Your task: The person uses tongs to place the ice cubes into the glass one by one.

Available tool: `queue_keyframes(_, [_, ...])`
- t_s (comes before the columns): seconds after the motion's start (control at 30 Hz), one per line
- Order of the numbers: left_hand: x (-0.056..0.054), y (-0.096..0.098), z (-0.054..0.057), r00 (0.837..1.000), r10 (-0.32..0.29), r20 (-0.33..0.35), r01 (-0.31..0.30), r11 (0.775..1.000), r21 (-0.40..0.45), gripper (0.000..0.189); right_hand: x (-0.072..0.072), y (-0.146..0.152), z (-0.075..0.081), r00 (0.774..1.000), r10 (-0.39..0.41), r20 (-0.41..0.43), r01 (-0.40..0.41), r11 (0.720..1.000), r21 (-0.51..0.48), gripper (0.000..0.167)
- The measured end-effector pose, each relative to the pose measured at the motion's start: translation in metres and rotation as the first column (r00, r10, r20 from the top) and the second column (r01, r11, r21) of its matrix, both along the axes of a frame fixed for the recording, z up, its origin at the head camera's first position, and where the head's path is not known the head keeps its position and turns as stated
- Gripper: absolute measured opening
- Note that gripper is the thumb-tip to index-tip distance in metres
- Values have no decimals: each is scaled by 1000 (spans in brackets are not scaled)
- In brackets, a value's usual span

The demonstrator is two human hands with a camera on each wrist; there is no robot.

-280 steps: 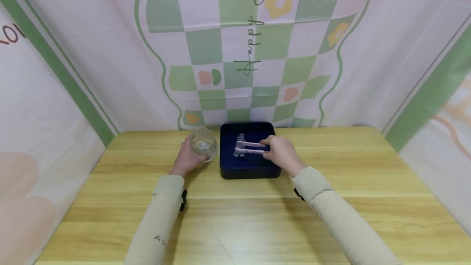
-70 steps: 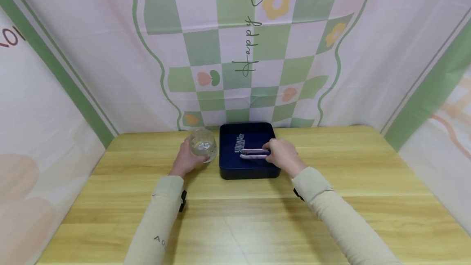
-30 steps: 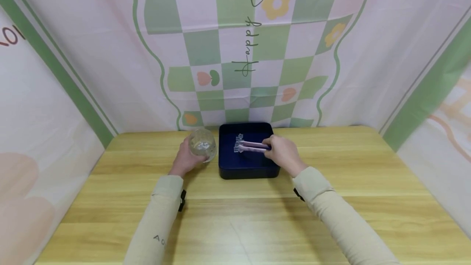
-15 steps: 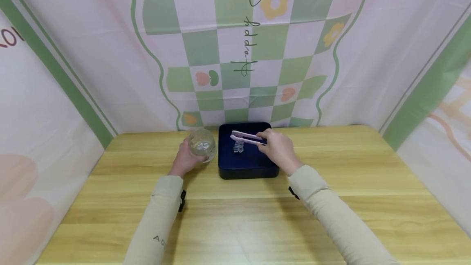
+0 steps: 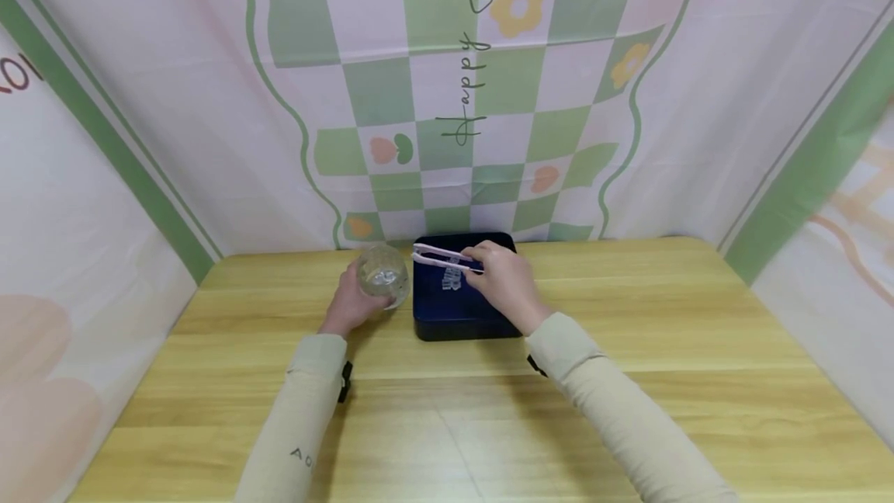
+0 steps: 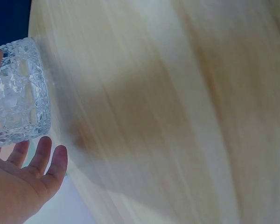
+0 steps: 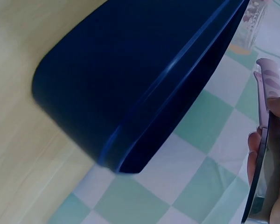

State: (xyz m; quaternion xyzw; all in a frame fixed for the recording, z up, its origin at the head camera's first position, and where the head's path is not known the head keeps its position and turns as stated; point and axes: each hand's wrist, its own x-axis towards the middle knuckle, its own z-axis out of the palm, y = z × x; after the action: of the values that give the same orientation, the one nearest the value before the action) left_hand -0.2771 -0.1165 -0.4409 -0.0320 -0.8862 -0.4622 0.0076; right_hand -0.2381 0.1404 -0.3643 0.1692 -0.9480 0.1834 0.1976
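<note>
My left hand (image 5: 352,301) holds a clear textured glass (image 5: 384,272) on the table, left of a dark blue tray (image 5: 464,328). In the left wrist view, the thumb and fingers lie on opposite sides of the glass (image 6: 18,100). With thumb and fingers my right hand (image 5: 506,282) grips pink-and-white tongs (image 5: 443,262). The tongs' tips are over the tray's left rim, close to the glass. I cannot tell whether they hold a piece. Several clear cubes (image 5: 452,279) lie in a cluster inside the tray, partly behind the tongs.
The wooden table (image 5: 447,418) extends in front of and beside the tray. Behind it hangs a green-and-white checked cloth (image 5: 447,99), close to the back edge. The tray's tall side wall (image 7: 116,79) fills much of the right wrist view.
My right hand has lifted the tongs from the cubes and moved them left toward the glass. The cluster in the tray looks smaller. My left hand keeps its place on the glass.
</note>
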Motion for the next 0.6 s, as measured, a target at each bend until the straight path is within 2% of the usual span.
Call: queue_keyframes(0.6, [-3,-1,-3,999,-4,-32,5,1000,24,95,4,-29,-8,998,58,-10,-58,998,20,27])
